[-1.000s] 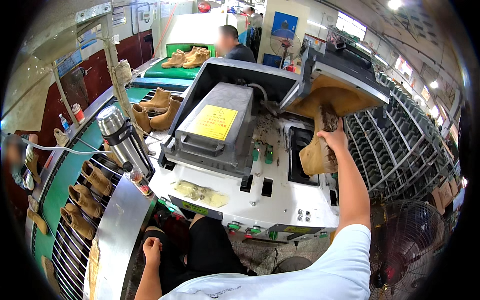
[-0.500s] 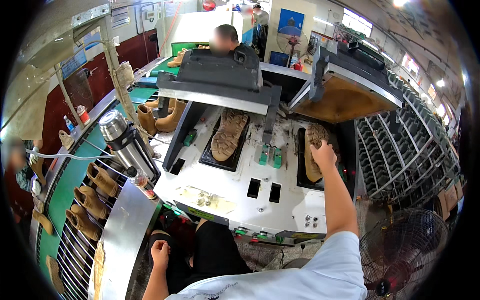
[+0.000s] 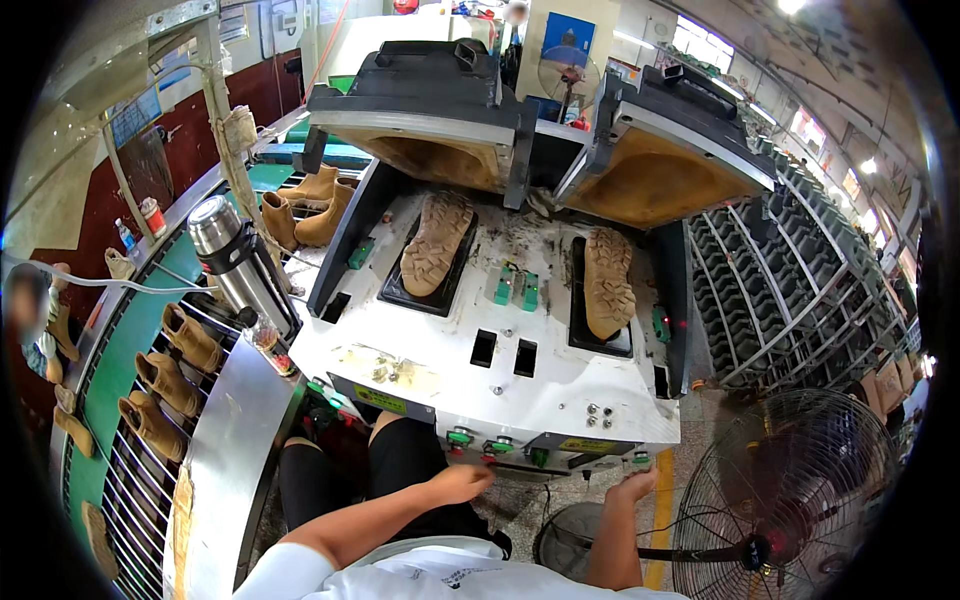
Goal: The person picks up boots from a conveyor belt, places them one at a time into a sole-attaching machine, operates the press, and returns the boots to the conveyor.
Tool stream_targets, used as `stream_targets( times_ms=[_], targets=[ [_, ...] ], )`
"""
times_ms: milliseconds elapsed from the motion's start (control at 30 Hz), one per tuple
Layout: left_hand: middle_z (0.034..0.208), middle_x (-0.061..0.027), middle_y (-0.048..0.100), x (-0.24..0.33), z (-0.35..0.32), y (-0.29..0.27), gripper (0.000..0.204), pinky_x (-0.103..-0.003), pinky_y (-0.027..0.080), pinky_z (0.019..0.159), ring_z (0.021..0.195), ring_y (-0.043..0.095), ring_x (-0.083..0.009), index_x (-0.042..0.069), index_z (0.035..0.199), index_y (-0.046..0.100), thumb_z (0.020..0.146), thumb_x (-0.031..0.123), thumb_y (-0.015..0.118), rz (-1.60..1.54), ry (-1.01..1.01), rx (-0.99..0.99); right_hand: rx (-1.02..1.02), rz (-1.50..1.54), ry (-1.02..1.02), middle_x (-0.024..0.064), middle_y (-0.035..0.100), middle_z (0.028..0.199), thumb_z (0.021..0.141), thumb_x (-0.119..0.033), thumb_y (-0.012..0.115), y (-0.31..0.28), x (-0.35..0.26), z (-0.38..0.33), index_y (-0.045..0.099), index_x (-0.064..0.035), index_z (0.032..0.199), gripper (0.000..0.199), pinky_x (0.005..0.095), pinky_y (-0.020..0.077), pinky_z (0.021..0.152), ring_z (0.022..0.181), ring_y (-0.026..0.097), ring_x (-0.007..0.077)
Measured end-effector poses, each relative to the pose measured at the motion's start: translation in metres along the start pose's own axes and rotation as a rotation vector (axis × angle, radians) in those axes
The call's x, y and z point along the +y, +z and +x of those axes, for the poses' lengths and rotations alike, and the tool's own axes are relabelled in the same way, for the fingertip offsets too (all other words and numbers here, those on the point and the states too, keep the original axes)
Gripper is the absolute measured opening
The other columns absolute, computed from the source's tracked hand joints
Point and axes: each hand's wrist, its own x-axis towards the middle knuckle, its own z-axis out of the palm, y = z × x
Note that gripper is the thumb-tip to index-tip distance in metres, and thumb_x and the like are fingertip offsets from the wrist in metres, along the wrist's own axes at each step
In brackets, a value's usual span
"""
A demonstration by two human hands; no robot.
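Note:
My left hand (image 3: pixel 463 484) is closed with nothing visible in it, low by the green and red buttons (image 3: pixel 478 440) on the machine's front panel. At the panel's right end, my right hand (image 3: pixel 633 486) has its fingers curled just beneath another green button (image 3: pixel 641 459); whether it touches the button I cannot tell. On the white machine top (image 3: pixel 420 345), two tan shoe soles lie tread up on black pads: a left sole (image 3: pixel 436 243) and a right sole (image 3: pixel 608 283). Above them, the left press lid (image 3: pixel 420 125) and the right press lid (image 3: pixel 665 165) are raised, showing brown undersides.
A steel flask (image 3: pixel 235 255) and a small bottle (image 3: pixel 266 342) stand left of the machine. Tan boots (image 3: pixel 155 425) line a roller conveyor (image 3: pixel 120 500) beyond the metal ledge. A large fan (image 3: pixel 785 490) stands at right, before a rack (image 3: pixel 790 290) of dark moulded pieces.
My right hand has let go of the right sole and come down to the front panel. My left hand has moved from my lap to the panel. The left lid has swung further up.

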Motion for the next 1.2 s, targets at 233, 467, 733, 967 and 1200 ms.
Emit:
stream_targets(
  times_ms=[233, 467, 733, 967, 1200],
  targets=[
    [0.094, -0.0191, 0.067, 0.007, 0.021, 0.004, 0.032, -0.045, 0.049, 0.077, 0.088, 0.062, -0.0394, 0.005, 0.101, 0.067, 0.095, 0.031, 0.050, 0.060, -0.025, 0.205, -0.507, -0.058, 0.453, 0.0018, 0.045, 0.068, 0.095, -0.051, 0.042, -0.025, -0.015, 0.018, 0.051, -0.0095, 0.087, 0.043, 0.0317, 0.0358, 0.051, 0.058, 0.043, 0.0182],
    [0.109, -0.0178, 0.059, -0.026, -0.098, -0.090, 0.038, -0.047, 0.046, 0.087, 0.102, 0.056, -0.0360, 0.006, 0.100, 0.064, 0.068, 0.025, 0.072, 0.568, 0.095, 0.847, -1.347, -1.713, -0.506, 0.0144, 0.068, 0.102, 0.088, -0.035, 0.061, -0.039, 0.064, -0.091, 0.062, -0.0072, 0.113, 0.038, 0.0397, 0.0509, 0.077, 0.090, 0.065, 0.0319],
    [0.124, -0.0190, 0.050, -0.069, -0.225, -0.155, 0.061, -0.048, 0.040, 0.096, 0.115, 0.048, -0.0377, 0.006, 0.123, 0.052, 0.069, 0.028, 0.071, 0.740, -0.317, 1.146, -1.753, -0.573, -0.952, 0.0102, 0.063, 0.080, 0.081, -0.008, 0.065, 0.061, 0.092, -0.282, 0.063, -0.0026, 0.089, 0.010, 0.0330, 0.0481, 0.066, 0.069, 0.059, 0.0230],
    [0.137, -0.0198, 0.045, 0.011, -0.304, -0.181, 0.062, -0.052, 0.037, 0.103, 0.125, 0.044, -0.0418, 0.014, 0.128, 0.055, 0.070, 0.030, 0.070, 0.765, -0.060, 1.223, -1.565, -0.493, -0.936, 0.0048, 0.061, 0.085, 0.087, -0.007, 0.060, 0.170, 0.087, -0.341, 0.062, -0.0007, 0.101, 0.015, 0.0263, 0.0439, 0.069, 0.075, 0.054, 0.0127],
    [0.135, -0.0160, 0.049, 0.051, -0.337, -0.203, 0.054, -0.052, 0.038, 0.103, 0.126, 0.046, -0.0373, 0.018, 0.123, 0.060, 0.072, 0.032, 0.068, 0.821, 0.214, 1.144, -1.276, -0.657, -1.227, 0.0134, 0.053, 0.120, 0.084, -0.011, 0.064, 0.223, 0.105, -0.338, 0.050, -0.0040, 0.126, 0.045, 0.0376, 0.0410, 0.093, 0.106, 0.052, 0.0270]
  ],
)
